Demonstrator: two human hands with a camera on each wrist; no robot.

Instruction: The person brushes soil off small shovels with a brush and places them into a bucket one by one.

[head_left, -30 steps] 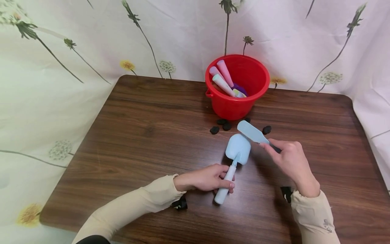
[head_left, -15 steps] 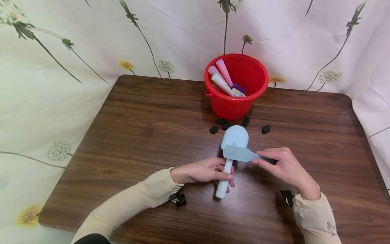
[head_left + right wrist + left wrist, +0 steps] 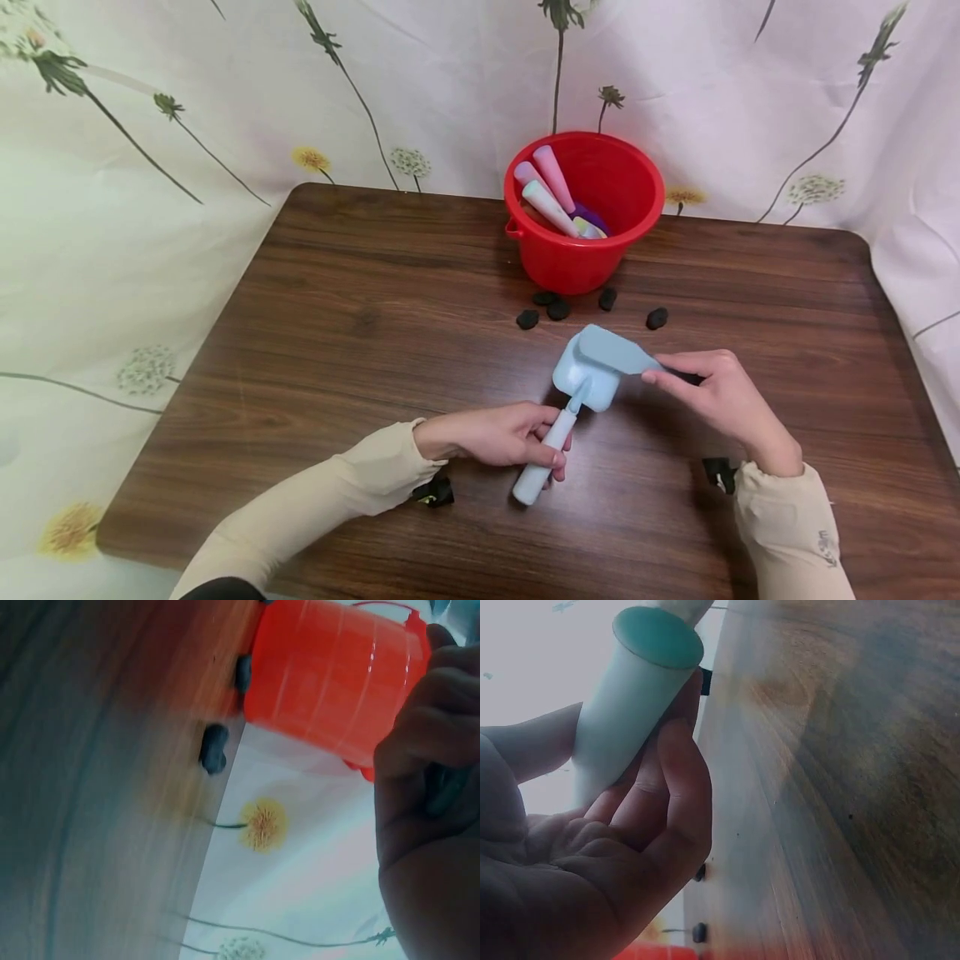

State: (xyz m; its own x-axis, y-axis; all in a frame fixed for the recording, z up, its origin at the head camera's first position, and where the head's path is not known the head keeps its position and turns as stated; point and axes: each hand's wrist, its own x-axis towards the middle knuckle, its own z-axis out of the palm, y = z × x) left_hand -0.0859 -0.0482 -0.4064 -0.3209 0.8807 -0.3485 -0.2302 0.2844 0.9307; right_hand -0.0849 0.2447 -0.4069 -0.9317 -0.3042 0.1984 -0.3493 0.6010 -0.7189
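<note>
My left hand (image 3: 502,435) grips the whitish handle of a light-blue toy shovel (image 3: 567,372), its broad head pointing away from me. In the left wrist view the handle's teal end (image 3: 660,637) sticks up past the curled fingers (image 3: 686,780). My right hand (image 3: 727,402) pinches the dark handle of a light-blue spatula (image 3: 613,350). The spatula's flat blade overlaps the upper right of the shovel head in the head view. In the right wrist view that hand (image 3: 435,772) appears at the right edge, and the spatula's blade is out of sight.
A red bucket (image 3: 573,262) stands at the back of the wooden table (image 3: 360,275), with pink, lilac and white-handled tools (image 3: 551,208) inside. Several black stones (image 3: 557,309) lie before it, one (image 3: 657,318) farther right. Behind hangs a flower-patterned cloth (image 3: 465,75).
The spatula swept down from the shovel head's upper right to its neck, then back up over the head. The shovel tilted and turned slightly. Bucket and stones stay put.
</note>
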